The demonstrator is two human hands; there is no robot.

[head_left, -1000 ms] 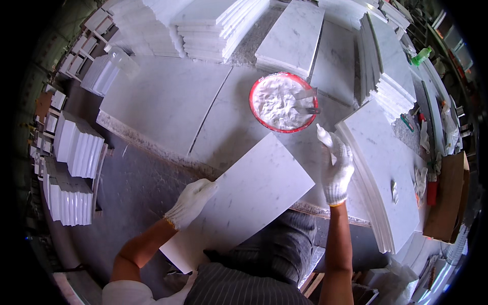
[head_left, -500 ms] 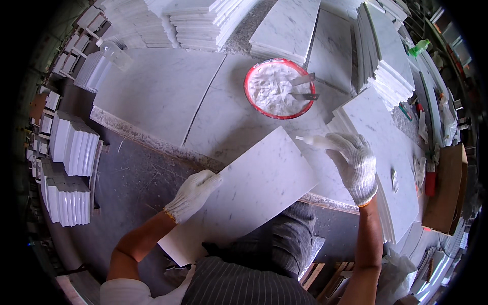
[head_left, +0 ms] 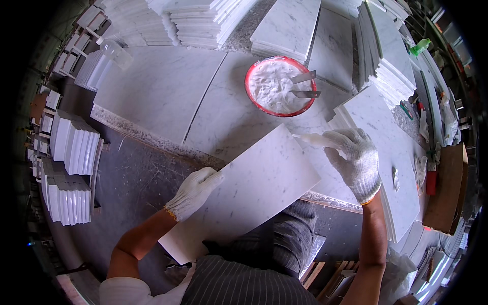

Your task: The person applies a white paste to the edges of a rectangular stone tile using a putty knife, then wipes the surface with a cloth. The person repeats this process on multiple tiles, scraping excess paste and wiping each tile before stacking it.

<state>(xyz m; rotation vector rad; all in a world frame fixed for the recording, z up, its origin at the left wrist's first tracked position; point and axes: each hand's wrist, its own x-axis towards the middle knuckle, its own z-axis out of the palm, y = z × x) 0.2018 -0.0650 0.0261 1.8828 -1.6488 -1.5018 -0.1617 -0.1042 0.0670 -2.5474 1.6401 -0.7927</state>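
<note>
A long white marble tile (head_left: pixel 254 188) with grey veins lies slantwise over my lap, its far corner over the front of the worktable. My left hand (head_left: pixel 195 190), in a white knitted glove, grips its left long edge; the fingers under it are hidden. Above the tile's far right end is my right hand (head_left: pixel 356 160), gloved alike, thumb and fingers drawn together. From its fingertips a thin whitish tip (head_left: pixel 307 138) sticks out toward the tile corner; I cannot make out what it is. Beyond stands a red-rimmed bowl (head_left: pixel 249 94) of white paste, two flat metal blades (head_left: pixel 305 94) in it.
Large marble slabs (head_left: pixel 152 81) form the work surface. Stacked tiles stand at the back (head_left: pixel 198 25), the back right (head_left: pixel 389 56) and on the right (head_left: pixel 391 152). More piles (head_left: pixel 76 147) sit at the left. A cardboard box (head_left: pixel 445 190) is at far right.
My right hand has shifted slightly right and up, with the whitish tip still at its fingers. The left hand and the tile stay nearly in place.
</note>
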